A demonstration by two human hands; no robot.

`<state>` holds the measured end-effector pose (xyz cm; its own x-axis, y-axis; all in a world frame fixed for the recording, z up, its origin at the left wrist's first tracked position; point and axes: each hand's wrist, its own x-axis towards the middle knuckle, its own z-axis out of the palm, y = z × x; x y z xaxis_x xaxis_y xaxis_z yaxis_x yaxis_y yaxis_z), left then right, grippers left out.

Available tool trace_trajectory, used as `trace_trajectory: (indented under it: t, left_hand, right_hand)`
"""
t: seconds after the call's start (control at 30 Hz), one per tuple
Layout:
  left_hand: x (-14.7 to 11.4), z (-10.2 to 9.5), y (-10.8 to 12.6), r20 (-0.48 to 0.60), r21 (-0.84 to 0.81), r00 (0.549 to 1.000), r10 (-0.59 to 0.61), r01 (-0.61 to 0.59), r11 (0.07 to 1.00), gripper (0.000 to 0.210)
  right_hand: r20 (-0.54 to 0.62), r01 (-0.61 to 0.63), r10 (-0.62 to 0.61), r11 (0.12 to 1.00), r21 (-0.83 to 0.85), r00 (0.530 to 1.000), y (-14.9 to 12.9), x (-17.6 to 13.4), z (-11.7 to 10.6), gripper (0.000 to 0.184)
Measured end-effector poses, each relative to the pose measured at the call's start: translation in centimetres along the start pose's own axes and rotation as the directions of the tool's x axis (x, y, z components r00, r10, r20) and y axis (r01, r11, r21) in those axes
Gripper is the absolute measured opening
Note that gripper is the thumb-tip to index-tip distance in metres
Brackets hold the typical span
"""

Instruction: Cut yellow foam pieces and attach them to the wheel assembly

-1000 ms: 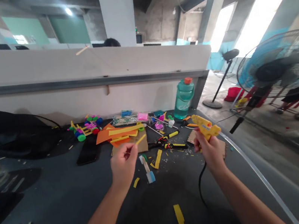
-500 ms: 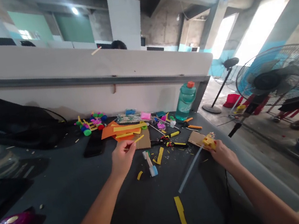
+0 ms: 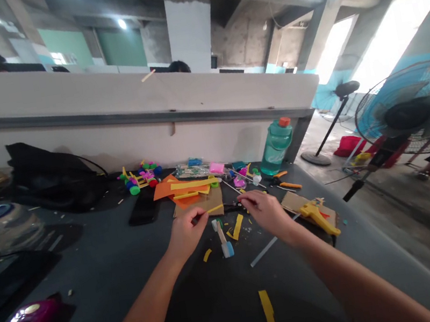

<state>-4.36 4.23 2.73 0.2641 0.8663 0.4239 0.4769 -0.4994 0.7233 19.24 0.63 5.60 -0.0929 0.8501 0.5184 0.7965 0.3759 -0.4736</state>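
My left hand is closed in a pinch on one end of a thin yellow strip, which points to the right. Across from the strip's free end, my right hand hovers with bent fingers slightly apart, seemingly holding nothing; it partly covers the black pliers. A yellow glue gun lies on a cardboard piece right of that hand, with a long clear glue stick at it. Below the hands sits a small stick piece with a blue wheel, beside cut yellow scraps.
Orange-handled pliers and a green bottle stand at the back right. Orange sheets, a phone and colourful small models are farther back. A long yellow strip lies in front; a fan is at right.
My right hand has let go of the glue gun and moved left toward the yellow strip. My left hand still pinches the strip. The camera view has shifted slightly.
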Motion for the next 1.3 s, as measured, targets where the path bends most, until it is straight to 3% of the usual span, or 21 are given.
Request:
trace_trajectory:
  t: [0.1, 0.23, 0.4, 0.7, 0.83, 1.3]
  left_hand:
    - [0.0, -0.1, -0.3, 0.012, 0.033, 1.0, 0.018, -0.019, 0.999, 0.014]
    - [-0.1, 0.1, -0.7, 0.04, 0.046, 0.999, 0.012, -0.014, 0.999, 0.013]
    - [-0.2, 0.7, -0.6, 0.098, 0.047, 0.993, 0.064, -0.069, 0.996, 0.014]
    - [0.0, 0.3, -0.2, 0.168, 0.076, 0.98, 0.11, -0.125, 0.989, 0.015]
    - [0.2, -0.3, 0.0, 0.246, 0.085, 0.965, 0.085, -0.109, 0.99, 0.017]
    - [0.1, -0.4, -0.3, 0.259, 0.106, 0.964, 0.055, -0.086, 0.991, 0.017]
  right_hand:
    - [0.006, -0.007, 0.006, 0.99, 0.139, 1.0, -0.8, 1.2, 3.7, 0.021]
    - [0.021, -0.104, 0.102, 0.951, 0.291, 0.995, -0.7, 1.1, 5.7, 0.019]
    - [0.018, -0.2, 0.211, 0.897, 0.393, 0.977, -0.4, -0.1, 5.9, 0.015]
    - [0.077, -0.258, 0.251, 0.854, 0.451, 0.965, 0.0, -0.7, 6.4, 0.011]
    - [0.089, -0.27, 0.259, 0.846, 0.459, 0.962, 0.0, -1.0, 6.6, 0.011]
    - [0.084, -0.239, 0.225, 0.886, 0.397, 0.971, -0.2, -1.2, 6.4, 0.013]
